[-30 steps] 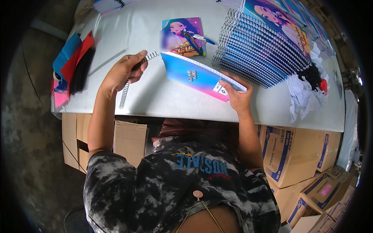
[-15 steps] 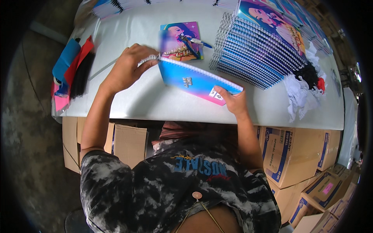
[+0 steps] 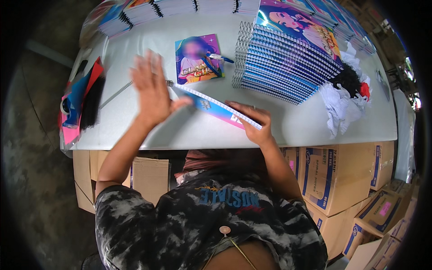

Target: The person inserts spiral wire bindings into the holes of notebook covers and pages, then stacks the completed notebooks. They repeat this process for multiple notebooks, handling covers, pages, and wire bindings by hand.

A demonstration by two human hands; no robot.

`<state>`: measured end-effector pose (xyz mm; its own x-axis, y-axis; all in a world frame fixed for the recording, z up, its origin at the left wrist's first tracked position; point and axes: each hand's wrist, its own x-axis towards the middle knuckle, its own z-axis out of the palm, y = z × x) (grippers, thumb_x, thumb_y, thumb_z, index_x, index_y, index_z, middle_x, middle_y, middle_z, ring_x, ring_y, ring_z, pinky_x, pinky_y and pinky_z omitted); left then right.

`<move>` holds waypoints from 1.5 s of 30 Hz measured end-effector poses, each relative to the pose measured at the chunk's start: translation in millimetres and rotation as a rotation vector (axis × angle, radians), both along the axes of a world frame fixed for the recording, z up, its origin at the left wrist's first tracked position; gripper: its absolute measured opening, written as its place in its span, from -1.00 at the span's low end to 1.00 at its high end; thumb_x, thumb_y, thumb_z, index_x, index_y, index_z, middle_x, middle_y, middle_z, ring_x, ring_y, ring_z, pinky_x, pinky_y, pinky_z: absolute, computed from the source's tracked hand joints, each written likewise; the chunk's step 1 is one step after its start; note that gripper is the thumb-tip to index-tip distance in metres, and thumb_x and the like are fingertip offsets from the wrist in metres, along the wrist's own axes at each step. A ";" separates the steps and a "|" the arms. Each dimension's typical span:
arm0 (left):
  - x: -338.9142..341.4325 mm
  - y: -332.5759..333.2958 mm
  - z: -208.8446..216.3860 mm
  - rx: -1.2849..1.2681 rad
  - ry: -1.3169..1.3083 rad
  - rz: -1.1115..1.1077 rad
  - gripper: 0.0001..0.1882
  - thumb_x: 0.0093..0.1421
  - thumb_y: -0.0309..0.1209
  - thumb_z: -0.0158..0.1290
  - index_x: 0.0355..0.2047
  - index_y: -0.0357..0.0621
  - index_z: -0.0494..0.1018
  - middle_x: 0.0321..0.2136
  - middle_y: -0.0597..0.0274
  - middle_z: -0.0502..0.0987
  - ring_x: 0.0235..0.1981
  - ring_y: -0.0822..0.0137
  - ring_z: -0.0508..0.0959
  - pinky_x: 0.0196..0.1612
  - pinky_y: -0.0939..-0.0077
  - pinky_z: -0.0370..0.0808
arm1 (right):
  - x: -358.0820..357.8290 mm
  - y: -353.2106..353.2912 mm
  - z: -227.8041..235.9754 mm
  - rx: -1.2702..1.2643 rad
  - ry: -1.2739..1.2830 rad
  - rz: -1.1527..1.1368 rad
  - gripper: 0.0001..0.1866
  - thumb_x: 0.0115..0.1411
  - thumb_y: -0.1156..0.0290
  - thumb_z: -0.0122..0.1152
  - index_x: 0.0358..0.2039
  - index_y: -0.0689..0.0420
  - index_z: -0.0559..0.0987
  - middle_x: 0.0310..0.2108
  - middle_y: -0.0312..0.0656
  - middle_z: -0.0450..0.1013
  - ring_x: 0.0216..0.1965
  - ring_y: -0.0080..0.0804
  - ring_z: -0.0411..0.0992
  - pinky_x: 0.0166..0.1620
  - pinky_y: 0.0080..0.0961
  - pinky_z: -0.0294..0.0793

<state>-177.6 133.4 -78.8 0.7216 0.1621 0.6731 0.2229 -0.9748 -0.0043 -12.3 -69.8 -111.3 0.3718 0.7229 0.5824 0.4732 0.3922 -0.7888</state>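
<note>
Tilted up over the table is a blue-and-pink notebook (image 3: 218, 111), its row of punched holes along the upper edge. My right hand (image 3: 255, 120) grips its right end, thumb and fingers on opposite faces. My left hand (image 3: 153, 92) is spread open beside the left end, slightly blurred, with nothing visible in it. A thin wire spiral coil (image 3: 118, 93) runs from the left side of the table, passes behind my left hand, and its end (image 3: 169, 83) shows at the notebook's left corner. Beyond lies another notebook with an illustrated cover (image 3: 198, 69), a blue-and-white handled tool (image 3: 219, 57) on top.
A tall stack of spiral notebooks (image 3: 288, 63) stands at the right, beside crumpled white cloth (image 3: 337, 105) and black cloth (image 3: 347, 81). Dark coils (image 3: 93, 101) and a red sheet (image 3: 95, 72) lie at the left edge. More notebooks (image 3: 175, 8) line the back. Cardboard boxes (image 3: 344, 175) sit below.
My left hand has let go of the coil and opened its fingers. My right hand has moved down and left, tilting the notebook more edge-on.
</note>
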 end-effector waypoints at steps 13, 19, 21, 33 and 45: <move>-30.6 -16.8 -66.6 0.534 0.164 -0.223 0.15 -0.02 0.46 -0.46 0.16 -0.49 -0.01 0.21 -0.36 -0.18 0.22 -0.39 -0.33 0.11 -0.30 -0.56 | -8.9 0.7 -9.8 0.173 -0.172 -0.005 -0.67 -0.06 0.74 0.02 -0.21 0.33 0.53 -0.26 0.09 0.50 -0.22 -0.14 0.52 -0.13 -0.41 0.48; -2.2 9.7 -33.9 -0.115 -0.302 -0.052 0.18 -0.05 0.46 -0.37 0.20 -0.45 -0.13 0.23 -0.31 -0.30 0.25 -0.25 -0.41 0.15 -0.22 -0.50 | -18.9 3.9 2.9 0.155 -0.241 0.057 -0.73 0.01 0.62 0.10 -0.21 0.30 0.54 -0.29 0.06 0.51 -0.24 -0.14 0.52 -0.15 -0.40 0.50; -19.9 -18.0 -89.2 -0.042 -0.152 -0.286 0.22 -0.10 0.50 -0.36 0.21 -0.42 -0.15 0.23 -0.30 -0.24 0.25 -0.29 -0.35 0.13 -0.25 -0.56 | -11.0 5.1 -8.6 0.214 -0.169 0.035 -0.67 -0.03 0.60 0.17 -0.18 0.24 0.55 -0.22 -0.02 0.50 -0.21 -0.21 0.51 -0.12 -0.43 0.47; -1.5 -9.9 -29.0 0.302 -0.328 -0.224 0.15 0.00 0.43 -0.42 0.16 -0.53 -0.10 0.19 -0.40 -0.23 0.25 -0.25 -0.28 0.19 -0.15 -0.39 | -21.0 -3.0 -9.6 0.144 -0.151 0.023 -0.59 -0.09 0.70 0.11 -0.15 0.21 0.53 -0.19 -0.04 0.49 -0.19 -0.20 0.50 -0.15 -0.46 0.49; 24.4 -32.2 51.4 -0.634 -0.228 -0.076 -0.67 0.30 -0.38 -0.30 -0.04 -0.25 0.34 -0.47 0.05 0.55 -0.51 0.28 0.55 -0.40 0.54 0.45 | -27.9 -2.9 7.2 0.119 -0.167 0.024 -0.65 -0.07 0.74 0.06 -0.20 0.28 0.54 -0.25 0.04 0.50 -0.22 -0.17 0.51 -0.17 -0.45 0.49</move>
